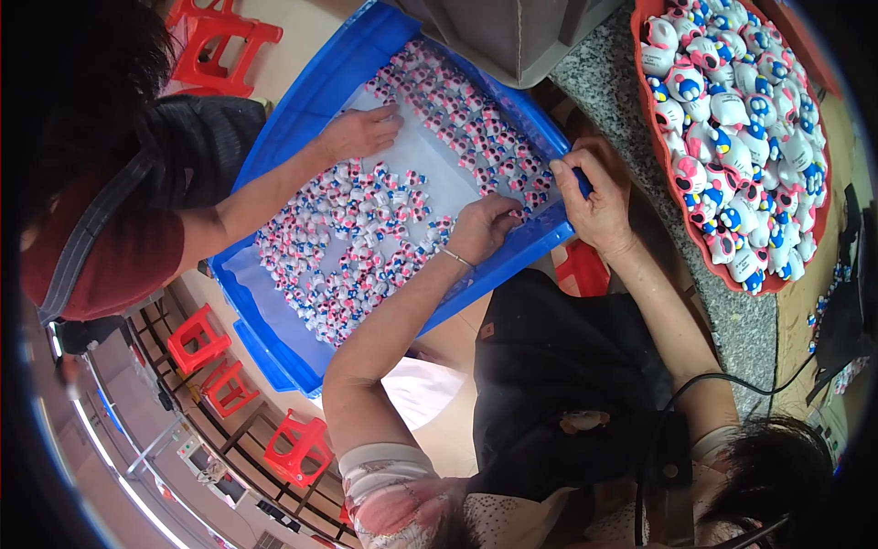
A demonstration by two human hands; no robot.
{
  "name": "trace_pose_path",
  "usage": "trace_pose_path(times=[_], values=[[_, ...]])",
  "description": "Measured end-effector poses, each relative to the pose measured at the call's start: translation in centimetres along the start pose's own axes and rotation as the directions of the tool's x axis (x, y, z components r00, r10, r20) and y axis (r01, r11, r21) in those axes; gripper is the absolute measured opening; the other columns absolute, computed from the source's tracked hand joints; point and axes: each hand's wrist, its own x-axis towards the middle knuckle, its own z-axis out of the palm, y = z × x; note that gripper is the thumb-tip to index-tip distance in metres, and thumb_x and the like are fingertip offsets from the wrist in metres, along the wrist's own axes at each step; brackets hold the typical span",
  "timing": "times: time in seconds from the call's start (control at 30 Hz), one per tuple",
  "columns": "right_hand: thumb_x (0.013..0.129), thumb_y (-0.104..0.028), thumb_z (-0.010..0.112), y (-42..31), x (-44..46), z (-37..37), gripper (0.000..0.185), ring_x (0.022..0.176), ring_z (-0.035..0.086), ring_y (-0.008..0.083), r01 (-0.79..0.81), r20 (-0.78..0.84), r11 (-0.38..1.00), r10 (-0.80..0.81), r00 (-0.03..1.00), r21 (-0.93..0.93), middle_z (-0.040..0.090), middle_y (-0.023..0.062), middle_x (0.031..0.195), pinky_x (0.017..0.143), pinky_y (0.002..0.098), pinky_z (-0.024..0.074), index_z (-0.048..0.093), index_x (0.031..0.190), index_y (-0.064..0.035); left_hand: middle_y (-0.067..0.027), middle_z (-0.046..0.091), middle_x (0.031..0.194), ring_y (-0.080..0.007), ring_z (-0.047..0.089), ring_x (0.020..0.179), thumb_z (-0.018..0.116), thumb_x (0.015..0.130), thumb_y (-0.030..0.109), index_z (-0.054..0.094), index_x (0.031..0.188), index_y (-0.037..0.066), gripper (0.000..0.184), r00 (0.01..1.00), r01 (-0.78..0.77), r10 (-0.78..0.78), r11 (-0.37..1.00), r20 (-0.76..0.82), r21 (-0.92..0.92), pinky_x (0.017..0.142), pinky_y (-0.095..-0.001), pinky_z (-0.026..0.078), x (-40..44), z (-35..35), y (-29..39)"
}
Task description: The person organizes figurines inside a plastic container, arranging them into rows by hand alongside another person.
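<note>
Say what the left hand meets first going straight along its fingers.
Probably the small white-and-pink figurines just past the left hand's fingertips, with the blue tray's side wall beyond. Depth is unclear; it may already be touching one.

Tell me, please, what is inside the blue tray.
The blue tray holds many small multicoloured figurines, in two main groups on a pale surface. The left hand and a co-worker's hand cover parts of it; what lies beneath is hidden.

The left hand (482,229) hides part of the blue tray (512,252) below.
</note>
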Motion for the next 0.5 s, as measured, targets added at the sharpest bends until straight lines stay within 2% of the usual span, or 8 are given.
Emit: trace_pose_path(times=[0.07,0.13,0.27,0.33,0.37,0.43,0.47,0.5], values=[[0.081,-0.006,0.068,0.0,0.0,-0.1,0.011,0.075,0.055,0.0264,-0.002,0.004,1.0,0.002,1.0,0.0,0.054,0.0118,0.082,0.067,0.0343,0.0442,0.058,0.078,-0.002,-0.0132,0.061,0.09,-0.0319,0.064,0.077,0.068,0.081,0.013,0.067,0.097,0.009,0.016,0.995,-0.088,0.07,0.945,0.071,0.315,0.07,-0.039,0.053,0.0,-0.4,0.5],[0.083,-0.005,0.067,0.1,0.2,-0.2,0.011,0.07,0.056,0.0273,0.085,-0.009,0.995,-0.086,0.996,-0.046,0.054,0.011,0.079,0.065,0.033,0.0458,0.056,0.08,-0.0014,-0.0127,0.06,0.089,-0.0326,0.064,0.077,0.067,0.082,0.015,0.067,0.097,0.009,0.016,0.993,-0.113,0.093,0.941,0.078,0.319,0.069,-0.0403,0.053,0.1,-0.4,0.8],[0.082,-0.006,0.068,0.0,0.1,-0.1,0.012,0.073,0.056,0.0286,0.066,-0.007,0.995,-0.066,0.998,-0.069,0.055,0.0107,0.08,0.066,0.0354,0.0457,0.056,0.079,-0.0019,-0.0116,0.06,0.089,-0.0326,0.064,0.079,0.066,0.082,0.014,0.065,0.1,0.01,0.019,0.986,-0.158,0.131,0.943,0.107,0.293,0.07,-0.041,0.052,-0.2,-1.3,1.0],[0.082,-0.006,0.068,0.2,-0.1,0.0,0.012,0.072,0.056,0.0284,0.056,-0.024,0.996,-0.057,0.998,-0.071,0.055,0.011,0.079,0.066,0.0355,0.0456,0.056,0.079,-0.0022,-0.0115,0.06,0.09,-0.0319,0.063,0.083,0.065,0.082,0.011,0.064,0.102,0.01,0.02,0.991,-0.125,0.131,0.972,-0.014,0.201,0.072,-0.0398,0.051,-0.7,-2.8,1.1],[0.082,-0.006,0.068,0.6,-0.3,0.2,0.012,0.071,0.056,0.028,0.035,-0.02,0.998,-0.036,0.999,-0.043,0.054,0.0111,0.079,0.066,0.0353,0.0456,0.056,0.079,-0.0023,-0.0118,0.06,0.091,-0.0316,0.063,0.085,0.064,0.08,0.007,0.064,0.099,0.008,0.019,1.0,0.027,-0.026,0.989,-0.013,0.143,0.073,-0.0404,0.05,-1.1,-4.1,2.0],[0.082,-0.006,0.068,0.6,-0.7,0.4,0.012,0.071,0.056,0.0278,-0.028,-0.01,1.0,0.028,1.0,-0.003,0.054,0.0111,0.079,0.065,0.0351,0.0455,0.056,0.079,-0.0022,-0.0117,0.059,0.09,-0.0305,0.061,0.085,0.066,0.076,0.004,0.063,0.095,0.007,0.02,0.995,-0.072,0.043,0.937,0.091,0.342,0.074,-0.0406,0.05,-2.2,-6.0,2.1],[0.082,-0.006,0.067,0.6,-0.7,0.4,0.012,0.07,0.055,0.0276,-0.078,-0.001,0.996,0.078,0.997,0.032,0.054,0.0111,0.078,0.065,0.0349,0.0455,0.056,0.08,-0.0021,-0.01,0.058,0.09,-0.0288,0.059,0.088,0.067,0.072,0.005,0.063,0.092,0.007,0.021,0.979,-0.179,0.121,0.9,0.166,0.398,0.075,-0.0402,0.049,-2.7,-6.3,1.9],[0.082,-0.006,0.067,0.8,-0.7,0.5,0.012,0.07,0.055,0.0276,-0.075,-0.002,0.997,0.075,0.997,0.034,0.054,0.0111,0.078,0.065,0.0349,0.0455,0.056,0.08,-0.0021,-0.01,0.058,0.09,-0.0288,0.059,0.088,0.067,0.072,0.005,0.063,0.092,0.007,0.021,0.979,-0.178,0.122,0.899,0.164,0.4,0.075,-0.0402,0.049,-3.0,-6.2,1.8]])
